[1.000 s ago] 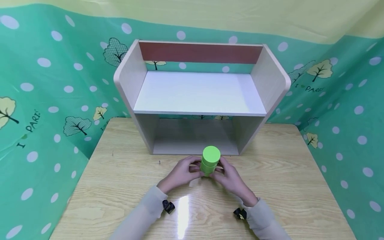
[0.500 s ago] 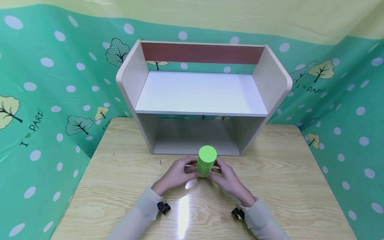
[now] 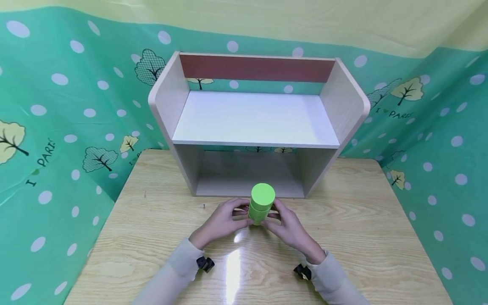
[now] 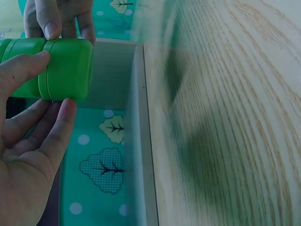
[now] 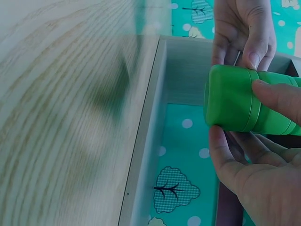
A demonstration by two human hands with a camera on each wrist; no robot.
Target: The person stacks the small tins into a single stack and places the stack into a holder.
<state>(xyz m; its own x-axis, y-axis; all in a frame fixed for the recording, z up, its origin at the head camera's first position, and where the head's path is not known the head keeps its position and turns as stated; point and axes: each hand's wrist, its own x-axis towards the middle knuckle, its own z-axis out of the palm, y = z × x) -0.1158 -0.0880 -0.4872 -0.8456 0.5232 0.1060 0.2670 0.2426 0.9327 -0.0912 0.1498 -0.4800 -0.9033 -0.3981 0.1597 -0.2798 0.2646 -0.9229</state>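
Held upright between both hands is a bright green cylindrical container, its wide round top facing up and seam lines running around its body. My left hand grips its left side, the thumb at the near face and the fingers reaching behind. On the opposite side my right hand holds it in a mirrored grip. In the left wrist view, the left thumb and fingertips press around the green container near its base. The right wrist view has the right thumb and fingers around the green container, just above the tabletop.
Directly beyond the hands stands a two-tier shelf unit with pale side panels and a reddish-brown back strip. It sits on the wood-grain table. A green dotted curtain with tree prints surrounds the table's back and sides.
Both hands have shifted the green container slightly to the left, keeping their grip. Over the last half second they have stayed almost still.
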